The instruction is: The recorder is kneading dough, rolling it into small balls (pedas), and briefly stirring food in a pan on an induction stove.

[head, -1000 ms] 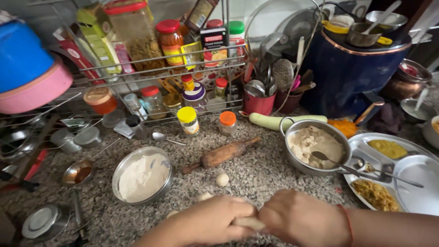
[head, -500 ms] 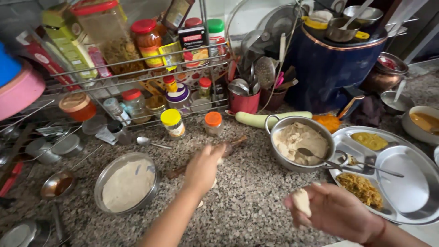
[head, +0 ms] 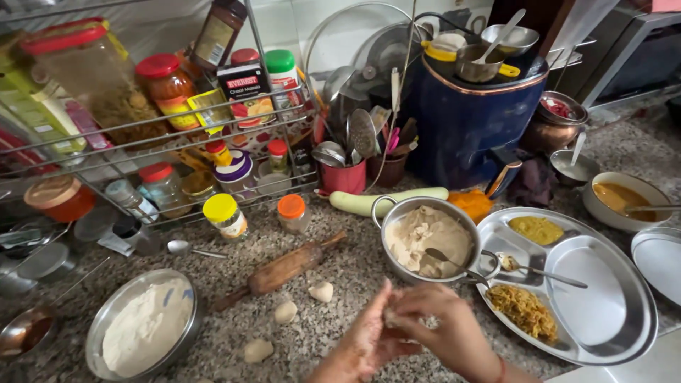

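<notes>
At counter front, both hands meet over bare granite: left hand (head: 365,340) and right hand (head: 443,330) cupped together, palms pressed on a small dough piece (head: 392,317), mostly hidden betw. fingers.

Risks noted:
- Steel dough bowl (head: 428,239) sits just beside right hand; spoon (head: 454,261) handle sticks out over rim. A knock from the wrist could tip spoon or shift bowl.
- Three rolled dough balls (head: 286,312) lie loose on counter near rolling pin (head: 280,271); pin is round, could roll onto them.
- Flour dish (head: 144,332) near counter edge, well apart from hands; a reach across could scatter flour.
- Compartment tray (head: 567,287) w/ food close by right forearm; a sweep could smear it.
</notes>
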